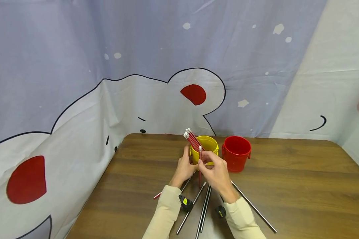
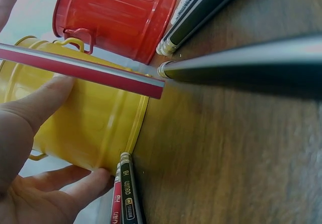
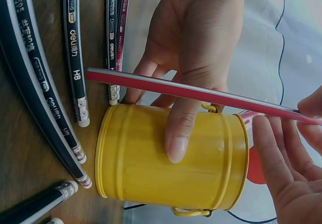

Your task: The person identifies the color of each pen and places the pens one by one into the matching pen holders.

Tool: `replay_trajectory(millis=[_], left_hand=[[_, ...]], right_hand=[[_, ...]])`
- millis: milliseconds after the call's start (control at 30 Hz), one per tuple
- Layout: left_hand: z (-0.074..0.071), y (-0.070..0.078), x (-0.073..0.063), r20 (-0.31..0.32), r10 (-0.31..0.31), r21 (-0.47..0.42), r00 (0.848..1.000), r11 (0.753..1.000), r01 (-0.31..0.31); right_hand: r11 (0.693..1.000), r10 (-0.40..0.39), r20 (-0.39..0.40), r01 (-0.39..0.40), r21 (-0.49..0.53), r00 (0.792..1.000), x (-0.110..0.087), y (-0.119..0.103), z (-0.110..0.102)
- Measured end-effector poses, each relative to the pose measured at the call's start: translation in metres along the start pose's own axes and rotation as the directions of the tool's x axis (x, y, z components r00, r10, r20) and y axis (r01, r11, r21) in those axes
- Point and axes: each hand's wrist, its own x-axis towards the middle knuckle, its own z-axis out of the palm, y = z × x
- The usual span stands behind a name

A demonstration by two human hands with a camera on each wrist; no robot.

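Note:
My left hand [image 1: 183,170] grips the yellow bucket [image 3: 216,158] from its left side. Its thumb lies across the near wall, and other fingers reach round the side near the base. Several red pencils [image 1: 192,139] with white eraser ends lean inside the bucket toward the left. In front of the bucket, my right hand [image 1: 217,172] pinches one red pencil [image 3: 201,96] near its eraser end. That pencil stands nearly upright with the eraser up, its lower end beside the bucket's base. In the left wrist view, the same pencil [image 2: 110,77] crosses before the yellow wall.
A red bucket [image 1: 237,162] stands just right of the yellow one. Several black pencils [image 1: 204,209] lie on the wooden table [image 1: 302,186] near the forearms, one of them [image 1: 255,209] to the right. A red pencil [image 1: 157,195] lies at left. Printed fabric [image 1: 155,109] hangs behind.

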Motion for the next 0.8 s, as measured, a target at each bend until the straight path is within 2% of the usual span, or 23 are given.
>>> replay_trajectory(millis=[400, 633, 800], left_hand=[[-0.0011, 0.001, 0.0002, 0.005, 0.0, 0.012, 1.0, 1.0, 0.0], [-0.0002, 0.0001, -0.0004, 0.019, -0.002, -0.027, 1.0, 1.0, 0.002], [-0.0017, 0.0012, 0.0001, 0.013, -0.01, 0.012, 1.0, 1.0, 0.01]], right_hand=[[0.999, -0.045, -0.014, 0.045, -0.001, 0.999, 0.0006, 0.003, 0.001], [0.999, -0.032, -0.036, 0.031, -0.013, 0.999, -0.0004, 0.0026, 0.0007], [1.0, -0.016, -0.032, 0.016, 0.001, 0.999, -0.0018, 0.0004, 0.0032]])
